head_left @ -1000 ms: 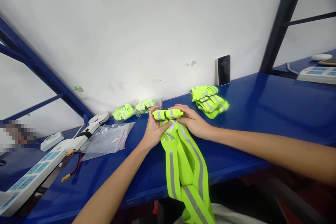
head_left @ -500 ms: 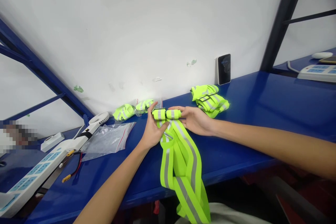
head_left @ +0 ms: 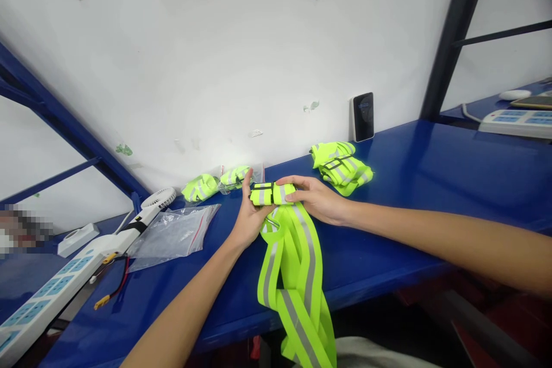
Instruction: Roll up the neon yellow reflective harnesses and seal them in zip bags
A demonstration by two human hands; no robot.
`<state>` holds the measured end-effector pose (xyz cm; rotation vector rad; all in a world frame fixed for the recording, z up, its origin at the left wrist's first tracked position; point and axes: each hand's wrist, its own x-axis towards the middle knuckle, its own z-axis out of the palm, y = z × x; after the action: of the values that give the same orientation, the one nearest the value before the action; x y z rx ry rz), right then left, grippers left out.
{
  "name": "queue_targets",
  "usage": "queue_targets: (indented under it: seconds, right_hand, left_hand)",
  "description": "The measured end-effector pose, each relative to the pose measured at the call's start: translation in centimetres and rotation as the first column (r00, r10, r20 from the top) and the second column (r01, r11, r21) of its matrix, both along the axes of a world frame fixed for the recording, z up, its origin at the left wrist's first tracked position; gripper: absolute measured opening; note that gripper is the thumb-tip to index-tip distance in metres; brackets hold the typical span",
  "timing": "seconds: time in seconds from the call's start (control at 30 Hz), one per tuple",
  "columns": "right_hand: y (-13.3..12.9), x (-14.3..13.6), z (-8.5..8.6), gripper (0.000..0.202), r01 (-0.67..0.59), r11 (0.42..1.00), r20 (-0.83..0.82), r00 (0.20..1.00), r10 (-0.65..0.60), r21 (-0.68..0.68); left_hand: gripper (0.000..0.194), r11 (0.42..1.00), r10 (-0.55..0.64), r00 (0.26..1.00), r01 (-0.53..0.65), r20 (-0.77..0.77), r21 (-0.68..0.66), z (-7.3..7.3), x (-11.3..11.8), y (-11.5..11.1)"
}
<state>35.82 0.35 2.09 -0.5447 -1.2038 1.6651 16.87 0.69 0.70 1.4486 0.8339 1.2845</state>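
Head view. Nearest: long fluorescent yellow-green fabric straps with grey reflective stripes (head_left: pixel 308 259) hang in loose loops over the front edge of the blue tabletop (head_left: pixel 371 294). Above them, the rolled yellow-green bundle with black bands (head_left: pixel 282 192) sits between both hands. Left hand (head_left: pixel 246 223) grips its left end, index finger up along the side, thumb low; exact thumb contact cannot be told. Right hand (head_left: pixel 323 201) pinches the right end between thumb and fingers.

Risks, as judged: the hanging length could drag on the roll and loosen it if either grip slackens. The loops cross one another, so a pull on one could tighten a twist. The straps could also catch on the table edge.

Farther, left: clear plastic zip bag with a red line (head_left: pixel 172 236), flat, near the white power strip with blue sockets (head_left: pixel 52 293). A stray sweep of the left arm could shift the bag.

Beyond: two yellow-green bundles, one left (head_left: pixel 200 188), one right (head_left: pixel 235 177); folded yellow-green pile (head_left: pixel 345 169) to the right. Farthest, a black-faced device (head_left: pixel 364 117) stands by the white wall (head_left: pixel 207 69).
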Motion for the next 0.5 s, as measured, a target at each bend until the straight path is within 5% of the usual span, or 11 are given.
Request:
queue_targets:
  seconds: [0.17, 0.3, 0.5]
  right_hand:
    - [-0.13, 0.07, 0.64, 0.039, 0.026, 0.999, -0.059, 0.998, -0.029, -0.042]
    - [-0.01, 0.08, 0.66, 0.039, 0.1, 0.993, -0.055, 0.993, -0.103, -0.069]
    - [0.17, 0.02, 0.31, 0.035, 0.129, 0.986, -0.063, 0.989, -0.136, -0.104]
  left_hand:
    - [0.088, 0.988, 0.053, 0.98, -0.024, 0.19, -0.153, -0.07, 0.55, -0.07]
    - [0.06, 0.958, -0.031, 0.96, 0.108, 0.28, -0.264, 0.16, 0.5, -0.15]
    - [0.056, 0.933, -0.115, 0.973, 0.176, 0.202, -0.315, 0.36, 0.17, -0.37]
